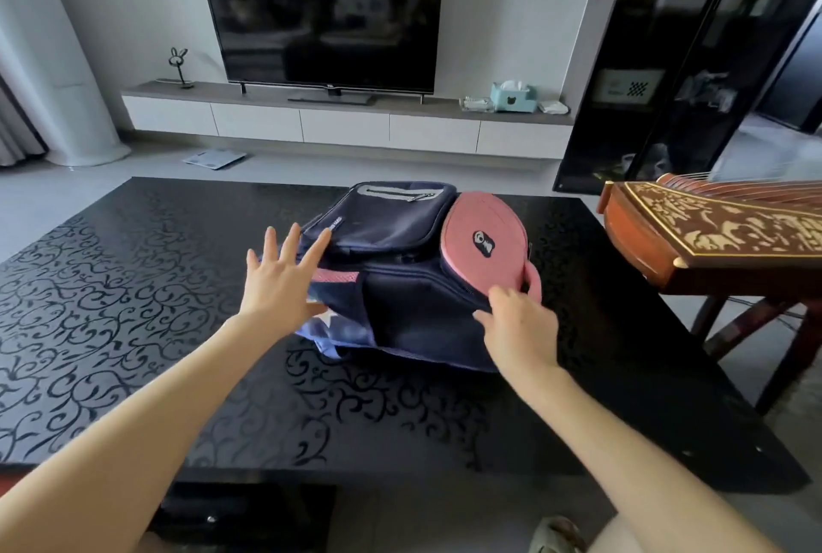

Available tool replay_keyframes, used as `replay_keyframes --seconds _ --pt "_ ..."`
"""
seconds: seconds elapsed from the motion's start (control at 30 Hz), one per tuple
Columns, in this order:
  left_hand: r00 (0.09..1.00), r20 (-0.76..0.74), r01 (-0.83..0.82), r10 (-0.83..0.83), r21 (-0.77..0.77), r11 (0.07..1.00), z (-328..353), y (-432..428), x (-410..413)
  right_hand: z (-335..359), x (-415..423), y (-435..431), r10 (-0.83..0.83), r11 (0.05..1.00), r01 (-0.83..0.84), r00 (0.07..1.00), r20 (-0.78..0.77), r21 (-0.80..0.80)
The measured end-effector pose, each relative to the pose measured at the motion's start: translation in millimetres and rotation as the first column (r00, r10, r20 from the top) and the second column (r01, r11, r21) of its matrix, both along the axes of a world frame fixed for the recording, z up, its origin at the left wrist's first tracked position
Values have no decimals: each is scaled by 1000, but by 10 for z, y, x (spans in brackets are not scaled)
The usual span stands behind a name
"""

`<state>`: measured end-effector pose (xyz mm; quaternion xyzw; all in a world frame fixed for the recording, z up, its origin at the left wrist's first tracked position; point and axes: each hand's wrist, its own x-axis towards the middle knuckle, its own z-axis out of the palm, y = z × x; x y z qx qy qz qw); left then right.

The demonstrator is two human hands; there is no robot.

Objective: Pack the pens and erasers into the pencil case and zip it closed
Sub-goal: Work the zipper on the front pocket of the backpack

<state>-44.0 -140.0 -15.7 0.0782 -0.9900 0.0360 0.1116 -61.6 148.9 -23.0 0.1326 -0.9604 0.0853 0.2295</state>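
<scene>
A navy school backpack [400,268] with a pink oval top flap [482,241] lies on the black patterned table [133,308]. My left hand [284,276] is spread with straight fingers against the bag's left side, by its pink mesh pocket. My right hand [516,321] sits at the bag's right front, fingers curled at the zipper line just under the pink flap; what it pinches is hidden. No pens, erasers or pencil case are visible.
A wooden zither [720,232] on a stand juts in at the right, close to the table's edge. Beyond the table are a TV [324,10], a low white cabinet [347,121] and a scale [213,159] on the floor.
</scene>
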Motion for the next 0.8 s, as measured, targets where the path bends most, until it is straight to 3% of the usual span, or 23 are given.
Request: replay_keyframes --seconds 0.17,0.37,0.57,0.8 --pt "995 -49 95 -86 213 972 -244 483 -289 262 -686 684 -18 991 43 979 -202 123" --pt "992 -71 121 -108 201 972 -340 1369 -1017 393 -1273 1410 -140 961 196 954 -266 196" --pt "994 -50 102 -94 198 975 -408 2069 -1685 556 -1721 1944 -252 924 310 933 -256 223" --pt "997 -26 80 -76 187 979 -442 2062 -2062 551 -2099 1851 -337 914 367 924 -180 173"
